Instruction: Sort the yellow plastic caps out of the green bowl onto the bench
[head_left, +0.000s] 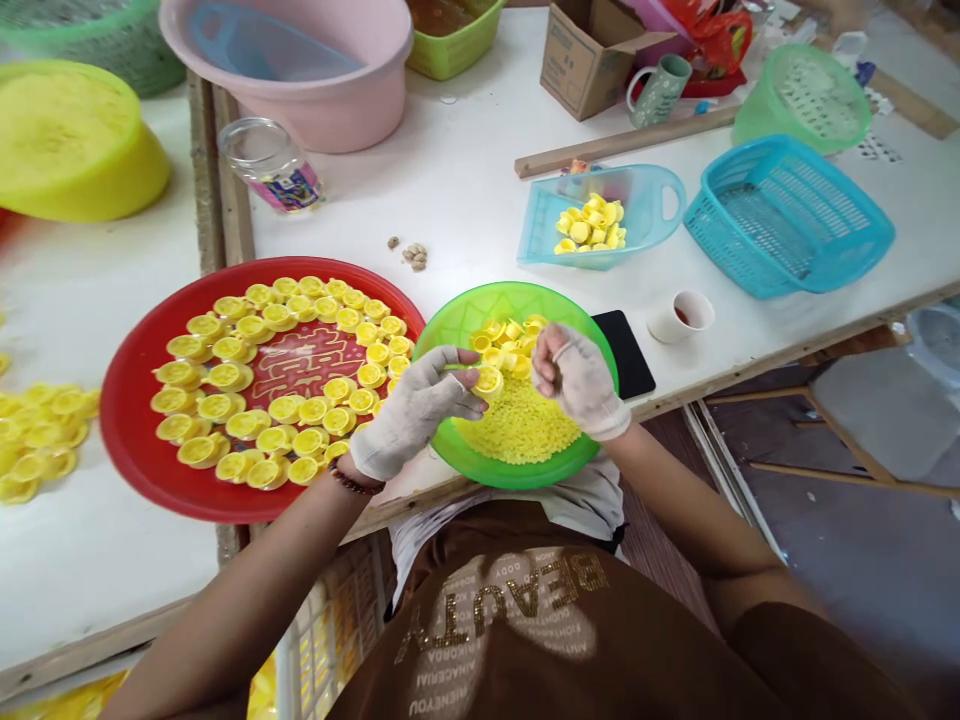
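And the left hand (420, 408) is over the bowl's nine o'clock side, its grip pinching a cap (488, 382) between thumb and fingertips; the right hand (577, 380) faces it from three o'clock, fingers curled in, whether on anything I can't tell. The cap looks like thin moulded plastic: very light, fairly stiff, perhaps slick against a cloth glove, so a soft squeeze on the outer rim should do, fingers clear of its patterned face; too hard and it could flip out. Right underneath, the green bowl (517, 475), with loose caps (506, 340) at twelve and yellow grains (510, 430) at six, likely to roll and scatter if knocked. Take that bowl as our clock! At nine, just beside it, the red tray (127, 420), with filled-looking caps ringing it. At three, a black slab (630, 355) tucked against the bowl, then a cup (660, 322) with dark liquid, one to keep elbows off. One o'clock, a blue scoop (645, 235) of caps; two o'clock, a blue basket (832, 255). The white tabletop (465, 230) looks smooth and hard. Farther out, a pink tub (337, 110) at eleven, a carton (570, 75) past twelve, and off the edge at three, a wooden frame (847, 435) over the floor (787, 540).
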